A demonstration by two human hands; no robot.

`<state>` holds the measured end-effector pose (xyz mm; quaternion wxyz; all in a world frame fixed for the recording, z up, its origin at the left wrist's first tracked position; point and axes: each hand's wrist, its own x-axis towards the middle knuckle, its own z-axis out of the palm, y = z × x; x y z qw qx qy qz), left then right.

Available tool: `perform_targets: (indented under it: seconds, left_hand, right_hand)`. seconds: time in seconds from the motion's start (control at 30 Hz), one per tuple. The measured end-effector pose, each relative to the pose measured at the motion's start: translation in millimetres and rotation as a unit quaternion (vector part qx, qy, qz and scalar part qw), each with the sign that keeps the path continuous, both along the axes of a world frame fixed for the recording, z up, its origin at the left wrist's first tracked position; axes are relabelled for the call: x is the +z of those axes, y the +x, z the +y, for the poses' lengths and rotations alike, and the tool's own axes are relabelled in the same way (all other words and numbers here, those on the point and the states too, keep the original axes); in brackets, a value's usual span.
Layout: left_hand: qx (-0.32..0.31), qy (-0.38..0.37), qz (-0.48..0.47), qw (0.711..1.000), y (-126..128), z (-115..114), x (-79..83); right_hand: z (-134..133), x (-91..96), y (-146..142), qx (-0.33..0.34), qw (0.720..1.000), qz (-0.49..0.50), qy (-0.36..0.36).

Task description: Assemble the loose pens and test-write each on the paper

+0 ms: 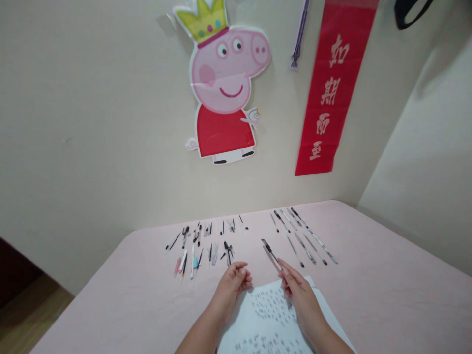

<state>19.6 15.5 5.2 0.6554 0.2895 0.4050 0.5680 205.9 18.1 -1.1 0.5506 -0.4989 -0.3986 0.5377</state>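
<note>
A slim pen [272,252] with a black cap and a clear-looking barrel is held in my right hand [295,285], thumb and fingers closed around its lower part. It points away from me, capped end up and to the left. My left hand [234,281] is beside it with curled fingers, and I see nothing in it. Beneath both hands lies a sheet of white paper [273,339] covered in handwritten characters. Just beyond my left hand is a small group of black pen parts [227,250].
Several pens [311,248] lie in two slanted rows at the right. Taken-apart pens and parts [191,235] are grouped in two rows at the left. All rest on a pink-covered table [110,295] against a wall with a cartoon pig cutout [225,88] and a red banner [324,98].
</note>
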Motion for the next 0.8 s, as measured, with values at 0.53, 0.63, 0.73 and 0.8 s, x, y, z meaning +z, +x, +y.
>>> perform_targets:
  seconds: [0.53, 0.63, 0.73, 0.8]
  left_hand:
    - [-0.048, 0.037, 0.078, 0.995, 2, -2, -0.6]
    - [-0.075, 0.051, 0.104, 0.99, 2, -3, 1.4]
    - [-0.091, 0.059, 0.112, 0.988, 2, -4, 2.9]
    - [-0.092, 0.059, 0.113, 0.988, 2, -4, 3.6]
  right_hand:
    - [21, -19.8, 13, 0.046, 0.889, -0.444, 0.099]
    - [31, -6.0, 13, 0.075, 0.813, -0.57, 0.087]
    - [44, 5.7, 8, 0.092, 0.756, -0.644, 0.076]
    - [55, 9.9, 3, 0.102, 0.725, -0.678, 0.07]
